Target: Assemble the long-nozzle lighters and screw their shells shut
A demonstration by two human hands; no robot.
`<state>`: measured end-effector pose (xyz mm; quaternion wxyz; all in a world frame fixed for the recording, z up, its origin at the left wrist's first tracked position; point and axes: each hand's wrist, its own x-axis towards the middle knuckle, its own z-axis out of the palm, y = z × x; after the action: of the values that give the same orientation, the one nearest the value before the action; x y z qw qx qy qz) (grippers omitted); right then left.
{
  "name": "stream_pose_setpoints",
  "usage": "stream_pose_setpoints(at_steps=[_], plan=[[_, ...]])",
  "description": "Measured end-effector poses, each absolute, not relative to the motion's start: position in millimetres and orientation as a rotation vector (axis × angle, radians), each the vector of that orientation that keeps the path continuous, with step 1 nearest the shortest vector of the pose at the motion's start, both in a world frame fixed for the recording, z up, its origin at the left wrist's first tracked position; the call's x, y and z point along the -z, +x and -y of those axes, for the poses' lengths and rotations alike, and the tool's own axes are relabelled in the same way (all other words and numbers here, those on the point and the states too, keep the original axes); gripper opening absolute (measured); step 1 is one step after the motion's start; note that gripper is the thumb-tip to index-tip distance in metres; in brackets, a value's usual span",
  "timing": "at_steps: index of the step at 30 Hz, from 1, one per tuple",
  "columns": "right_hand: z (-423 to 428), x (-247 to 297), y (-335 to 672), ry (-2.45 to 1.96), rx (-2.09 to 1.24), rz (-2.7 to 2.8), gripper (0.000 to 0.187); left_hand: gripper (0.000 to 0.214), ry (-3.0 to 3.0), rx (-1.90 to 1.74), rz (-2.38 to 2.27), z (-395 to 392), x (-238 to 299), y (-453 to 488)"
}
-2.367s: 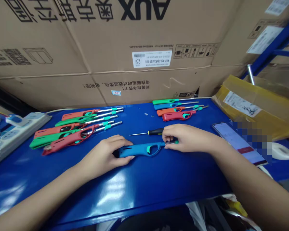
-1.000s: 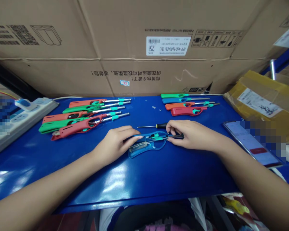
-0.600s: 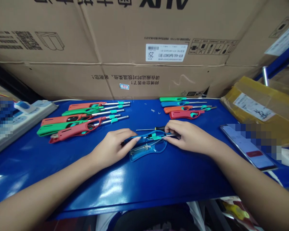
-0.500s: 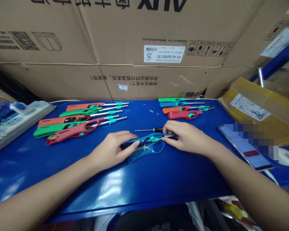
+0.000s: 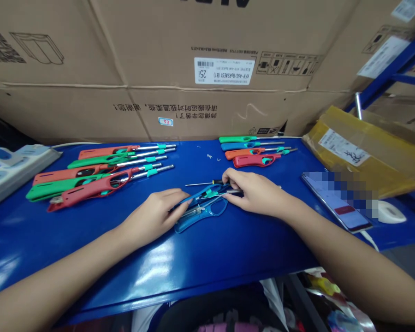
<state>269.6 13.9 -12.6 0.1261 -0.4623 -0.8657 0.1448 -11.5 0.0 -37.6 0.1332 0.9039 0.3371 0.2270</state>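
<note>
A blue long-necked gas lighter (image 5: 201,215) lies opened up in front of me, its two shell halves apart and its inner parts and green trigger showing. My left hand (image 5: 161,210) pinches the handle end of the upper shell half between thumb and fingers. At the other end, my right hand (image 5: 247,191) closes its thumb and fingertips on the lighter near the metal tube. Just behind the lighter is a screwdriver (image 5: 200,184) with a thin shaft; its dark handle is partly covered by my right hand.
Several red, orange and green lighters (image 5: 93,186) lie at the left, more (image 5: 252,160) at the back right. A power strip (image 5: 17,173) borders the left side. To the right are a phone (image 5: 332,203), a white mouse (image 5: 392,212) and a yellow-taped parcel (image 5: 363,157). A large carton (image 5: 166,99) stands behind.
The view has shifted slightly to the right. The blue shell halves sit farther apart, with more of the inside showing. Both hands keep their hold on the lighter.
</note>
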Motion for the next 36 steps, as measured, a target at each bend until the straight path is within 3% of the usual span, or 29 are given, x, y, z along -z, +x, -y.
stream_pose_setpoints(at_steps=[8, 14, 19, 28, 36], plan=[[-15.3, 10.3, 278.8, -1.051, -0.438, 2.682, 0.009, 0.026, 2.632, -0.687, -1.003, -2.7, 35.4, -12.7], [-12.1, 11.6, 271.8, -0.965, -0.232, 2.616, 0.026, 0.025, 2.614, -0.756, -0.996, -0.3, 35.0, -11.1], [-6.6, 25.5, 251.9, -0.935, -0.207, 2.494, 0.029, 0.031, 2.623, -0.818, -0.931, 3.0, 36.9, -9.7], [-8.1, 25.4, 253.6, -0.699, -0.231, 2.55, 0.013, 0.035, 2.566, -0.87, -1.034, 1.3, 38.7, -11.7], [-0.8, 22.0, 247.6, -0.986, -0.157, 2.405, 0.024, 0.037, 2.517, -0.83, -0.998, 6.5, 36.4, -7.7]])
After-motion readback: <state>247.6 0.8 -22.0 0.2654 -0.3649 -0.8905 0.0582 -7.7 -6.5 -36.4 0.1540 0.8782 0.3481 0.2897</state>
